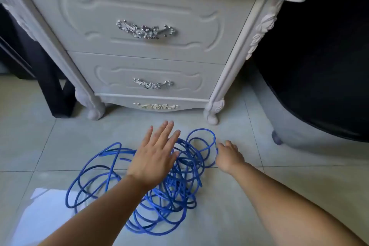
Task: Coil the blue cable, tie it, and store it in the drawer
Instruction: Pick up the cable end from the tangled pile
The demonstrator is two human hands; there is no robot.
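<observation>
1. The blue cable (173,185) lies on the floor (40,146) in a loose, messy pile of loops, just in front of the white cabinet (229,78).
2. The left hand (153,158) is above the middle of the pile. Its fingers (162,134) are straight and spread wide, and they hold nothing.
3. The right hand (229,156) is at the right edge of the pile, by the loop that stands up tallest. Its fingers (222,146) are curled down right at the cable, but I cannot tell if they have hold of it.
4. The cabinet has a top drawer (95,32) and a bottom drawer (111,80). Both are shut. Each has a shiny handle (145,31) in the middle.
5. The far loops stop near the cabinet's feet, with a strip of bare tile between them.
6. A black leg (54,90) stands on the left of the cabinet. A big dark piece of furniture (319,86) fills the right side, apart from the cable.
7. There is open floor to the left of the pile. A bright patch of light (46,205) lies by the near left loops.
</observation>
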